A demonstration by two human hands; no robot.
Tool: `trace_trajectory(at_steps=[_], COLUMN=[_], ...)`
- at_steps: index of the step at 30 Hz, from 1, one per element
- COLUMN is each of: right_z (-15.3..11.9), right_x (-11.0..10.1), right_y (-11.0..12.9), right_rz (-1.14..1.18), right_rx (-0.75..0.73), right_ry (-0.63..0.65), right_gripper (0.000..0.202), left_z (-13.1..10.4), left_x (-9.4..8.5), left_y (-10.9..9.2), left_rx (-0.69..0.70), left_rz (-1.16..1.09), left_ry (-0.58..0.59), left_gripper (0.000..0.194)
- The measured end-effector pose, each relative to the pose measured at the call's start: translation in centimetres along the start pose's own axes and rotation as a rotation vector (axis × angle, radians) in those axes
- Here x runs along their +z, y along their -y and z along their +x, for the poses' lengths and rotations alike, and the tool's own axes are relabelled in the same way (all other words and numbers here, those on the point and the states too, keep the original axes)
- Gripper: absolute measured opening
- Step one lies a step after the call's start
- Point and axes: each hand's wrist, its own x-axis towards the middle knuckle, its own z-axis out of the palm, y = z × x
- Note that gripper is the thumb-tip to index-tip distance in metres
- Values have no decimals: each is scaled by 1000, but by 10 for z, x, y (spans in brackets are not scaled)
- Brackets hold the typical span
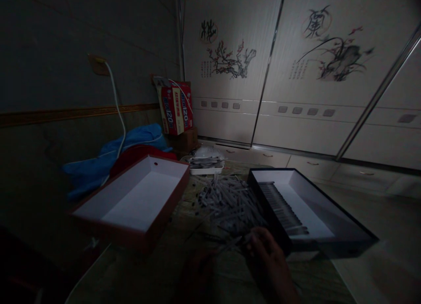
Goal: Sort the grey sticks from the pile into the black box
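In dim light, a loose heap of slim pale pens (232,203) lies on the table between two open boxes. Low in the view, my right hand (266,251) is closed, its thumb and fingers pinching a small pale end of a pen. My left hand (199,262), very dark, seems closed around the near end of a pale pen (230,244) that points toward the right hand. Small black pieces (193,194), perhaps caps, are scattered along the heap's left side. The dark-edged box (342,207) at right holds a row of pens (283,207) laid side by side.
A red-sided box (144,198) with a white inside stands left. Behind the heap is a white tray (207,171) with more sticks and clear plastic. Blue cloth (131,139), a printed carton (176,106) and a white cable (115,93) are by the wall. Sliding cabinet doors (226,124) form the back.
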Motion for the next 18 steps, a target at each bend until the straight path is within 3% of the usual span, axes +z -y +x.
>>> trace_trajectory(at_steps=[10, 14, 18], right_z=[1, 1, -2], right_x=[-6, -16, -24], right_y=[-8, -1, 15], right_rz=[-126, -357, -731], right_rx=[30, -10, -165], right_ry=[124, 261, 457], right_gripper=[40, 37, 31], left_z=[0, 0, -4], left_x=[-2, -11, -23], left_y=[1, -1, -2], left_rx=[59, 236, 410], left_rz=[112, 240, 382], left_ry=[29, 41, 42], left_gripper=[27, 21, 24])
